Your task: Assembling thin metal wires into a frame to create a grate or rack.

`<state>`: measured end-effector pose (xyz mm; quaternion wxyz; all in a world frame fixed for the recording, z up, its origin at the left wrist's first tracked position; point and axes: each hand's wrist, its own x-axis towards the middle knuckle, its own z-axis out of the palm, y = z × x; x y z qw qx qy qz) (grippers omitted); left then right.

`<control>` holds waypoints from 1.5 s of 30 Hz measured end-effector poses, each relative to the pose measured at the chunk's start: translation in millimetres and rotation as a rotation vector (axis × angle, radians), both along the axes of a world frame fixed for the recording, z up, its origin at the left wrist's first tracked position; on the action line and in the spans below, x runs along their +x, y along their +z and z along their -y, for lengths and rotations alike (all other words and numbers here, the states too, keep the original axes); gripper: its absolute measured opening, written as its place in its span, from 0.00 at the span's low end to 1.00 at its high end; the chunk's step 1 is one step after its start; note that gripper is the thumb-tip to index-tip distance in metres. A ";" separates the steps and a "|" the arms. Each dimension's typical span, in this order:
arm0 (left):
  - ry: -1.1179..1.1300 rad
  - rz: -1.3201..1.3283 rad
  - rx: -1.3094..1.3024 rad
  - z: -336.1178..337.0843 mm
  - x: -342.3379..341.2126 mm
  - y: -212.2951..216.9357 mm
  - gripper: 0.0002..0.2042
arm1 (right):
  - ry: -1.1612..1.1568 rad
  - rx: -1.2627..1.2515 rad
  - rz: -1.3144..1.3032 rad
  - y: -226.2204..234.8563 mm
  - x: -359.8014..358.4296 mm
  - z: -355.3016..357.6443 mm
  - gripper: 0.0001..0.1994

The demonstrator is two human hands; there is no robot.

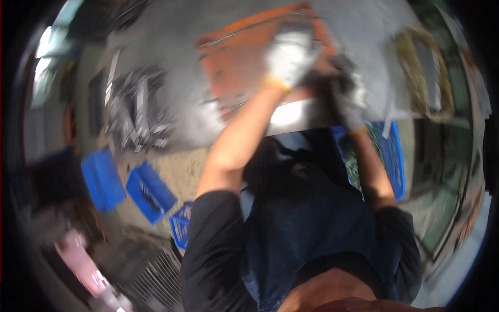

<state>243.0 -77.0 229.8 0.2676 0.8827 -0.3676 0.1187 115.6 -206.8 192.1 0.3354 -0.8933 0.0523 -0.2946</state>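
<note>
The picture is blurred by motion. My left hand [288, 57], in a pale glove with a yellow cuff, is over an orange flat tray [234, 62] on a grey metal table [171, 31]. My right hand [344, 89], in a darker grey glove, is just right of it at the tray's near right corner, close to the table's front edge. Something dark lies between the two hands, but the blur hides what it is and whether either hand grips it.
A heap of shiny metal parts [136, 110] lies on the table's left side. A yellowish loop [422, 73] sits at the right end. A blue crate [391, 156] stands below the table on the right. Blue bins [150, 193] stand on the floor to the left.
</note>
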 end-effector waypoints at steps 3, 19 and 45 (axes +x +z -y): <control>0.029 -0.020 -0.085 -18.6 -13.8 24.9 0.28 | -0.061 0.127 -0.082 39.4 -12.2 -5.1 0.16; 0.915 -0.201 0.564 -315.9 34.0 63.4 0.17 | -0.069 0.179 -0.087 36.5 3.2 23.5 0.14; 0.950 0.085 0.602 -309.5 16.4 117.1 0.15 | -0.013 0.022 -0.084 63.2 -7.3 53.5 0.13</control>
